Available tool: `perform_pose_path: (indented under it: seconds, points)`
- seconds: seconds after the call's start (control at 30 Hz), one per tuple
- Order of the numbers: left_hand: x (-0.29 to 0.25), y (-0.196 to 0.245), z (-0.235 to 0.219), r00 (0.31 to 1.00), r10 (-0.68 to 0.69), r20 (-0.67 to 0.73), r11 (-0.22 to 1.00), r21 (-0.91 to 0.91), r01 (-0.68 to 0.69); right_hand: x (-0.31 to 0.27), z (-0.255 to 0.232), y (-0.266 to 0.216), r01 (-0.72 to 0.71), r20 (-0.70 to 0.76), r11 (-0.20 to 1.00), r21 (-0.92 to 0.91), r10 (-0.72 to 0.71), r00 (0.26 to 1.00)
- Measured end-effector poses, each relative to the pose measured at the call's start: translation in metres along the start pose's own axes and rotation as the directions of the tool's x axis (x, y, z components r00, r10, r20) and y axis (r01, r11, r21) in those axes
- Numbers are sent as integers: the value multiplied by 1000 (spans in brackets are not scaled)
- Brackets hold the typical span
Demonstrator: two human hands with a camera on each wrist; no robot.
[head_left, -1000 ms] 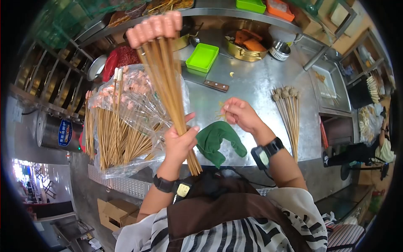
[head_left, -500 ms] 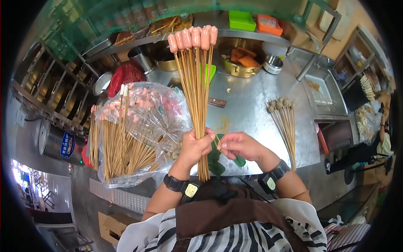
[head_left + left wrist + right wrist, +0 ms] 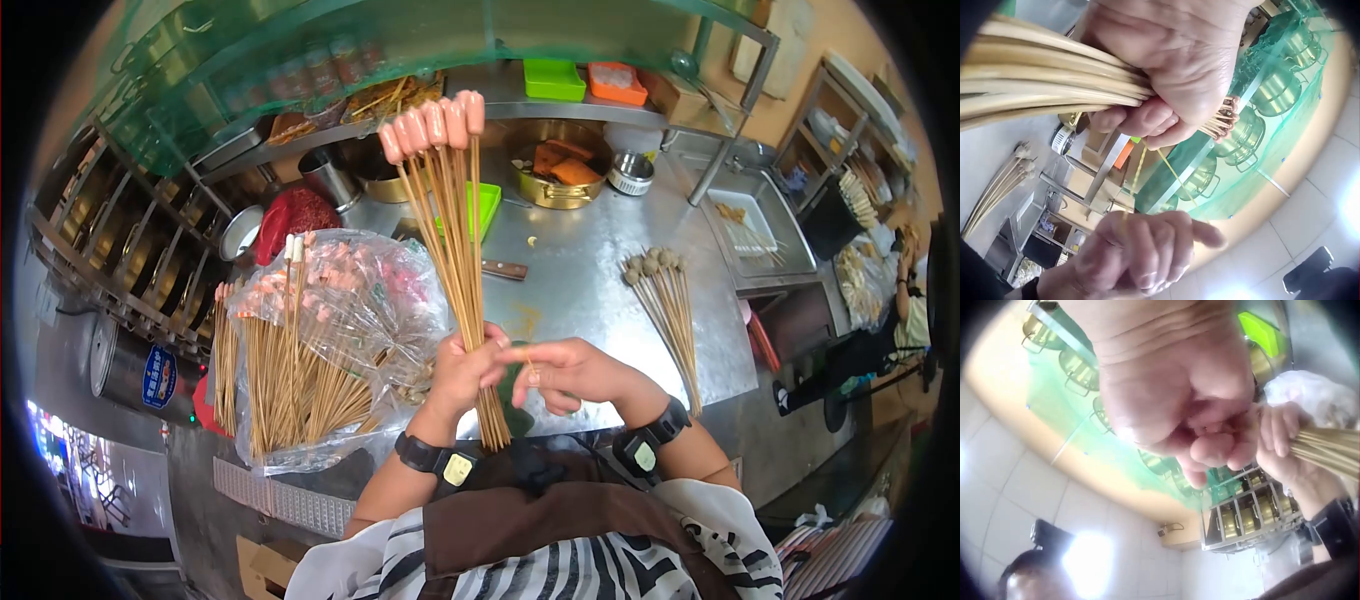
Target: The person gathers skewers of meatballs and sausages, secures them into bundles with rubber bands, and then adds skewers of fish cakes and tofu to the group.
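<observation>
A person in a striped top and brown apron stands at a steel counter (image 3: 600,290). From the head camera, the left hand (image 3: 462,375) wraps tightly around a bundle of long bamboo skewers tipped with pink sausages (image 3: 455,230), holding it upright above the counter's near edge. The right hand (image 3: 565,372) sits just beside it, fingers curled. Only the left wrist camera reveals a thin yellow rubber band (image 3: 1147,165) stretched between both hands, pinched by the right hand's fingers. The right wrist camera shows mainly the curled right fist, close up. To the left lies a clear plastic bag of more skewers (image 3: 320,330); to the right, a fan of meatball skewers (image 3: 668,300).
</observation>
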State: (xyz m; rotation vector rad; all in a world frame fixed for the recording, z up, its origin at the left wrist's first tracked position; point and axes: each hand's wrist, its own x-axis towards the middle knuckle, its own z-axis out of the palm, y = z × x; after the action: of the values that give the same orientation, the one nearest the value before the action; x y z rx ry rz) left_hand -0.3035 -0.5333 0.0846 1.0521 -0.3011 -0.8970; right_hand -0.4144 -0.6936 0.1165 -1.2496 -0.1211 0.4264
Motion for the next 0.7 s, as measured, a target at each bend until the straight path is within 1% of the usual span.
perform_pose_path:
  seconds: [0.03, 0.07, 0.1, 0.13, 0.17, 0.2, 0.23, 0.27, 0.3, 0.33, 0.37, 0.4, 0.43, 0.47, 0.53, 0.57, 0.6, 0.63, 0.67, 0.7]
  points:
    - [1, 0, -1, 993, 65, -96, 996, 61, -59, 0, -1, 5, 5, -82, 1000, -19, -7, 997]
    - [7, 1, 2, 978, 131, -161, 985, 129, -111, -4, -5, 11, 17, -186, 999, -43, -24, 982]
    - [9, 0, 2, 968, 160, -191, 978, 163, -129, -2, -15, 33, -3, -215, 996, -88, -16, 977]
    - [11, -2, -1, 963, 188, -194, 969, 196, -150, 3, -25, 63, 100, -207, 982, -162, -133, 969]
    - [16, -6, 2, 944, 269, -193, 944, 247, -219, 2, -22, 64, -27, -226, 929, -368, -62, 972]
    - [20, -9, 13, 921, 284, -267, 947, 229, -226, 8, -19, 88, 7, -240, 930, -367, -102, 965]
    - [27, -14, 19, 914, 309, -261, 945, 190, -265, 6, -8, 73, -16, -167, 864, -504, -80, 983]
    - [33, -19, 24, 903, 333, -271, 941, 148, -303, 1, 13, 56, -117, -253, 863, -492, -13, 967]
    - [36, -18, 32, 900, 339, -275, 939, 161, -305, 11, 14, 77, -92, -371, 923, -373, -58, 927]
    - [39, -18, 39, 889, 351, -294, 934, 179, -309, 19, 13, 96, -38, -470, 966, -255, -90, 878]
    - [43, -23, 41, 902, 348, -255, 934, 175, -311, 17, 14, 95, -43, -502, 969, -244, -89, 860]
    - [46, -27, 42, 900, 337, -276, 939, 163, -301, 16, 14, 93, -46, -525, 971, -236, -88, 847]
    - [45, -26, 40, 898, 327, -294, 944, 143, -297, 18, 18, 99, -31, -546, 955, -293, -141, 826]
    - [48, -29, 45, 906, 330, -266, 943, 143, -301, 23, 11, 113, -17, -553, 925, -379, -212, 806]
    - [50, -35, 59, 894, 331, -302, 944, 126, -306, 14, 11, 115, -50, -637, 862, -505, -332, 696]
    - [55, -38, 60, 908, 327, -264, 945, 119, -306, 12, 12, 116, -51, -651, 861, -507, -343, 678]
    - [57, -40, 63, 914, 325, -244, 945, 116, -305, 10, 13, 116, 47, -657, 953, -299, -242, 714]
    - [59, -41, 66, 936, 283, -207, 959, 95, -269, 7, 12, 115, 133, -634, 989, -72, -148, 759]
    - [61, -43, 68, 955, 243, -171, 970, 72, -234, 2, 11, 115, 133, -645, 988, -83, -155, 749]
    - [63, -46, 71, 958, 242, -157, 970, 63, -234, -5, 11, 114, 105, -578, 993, -44, -111, 808]
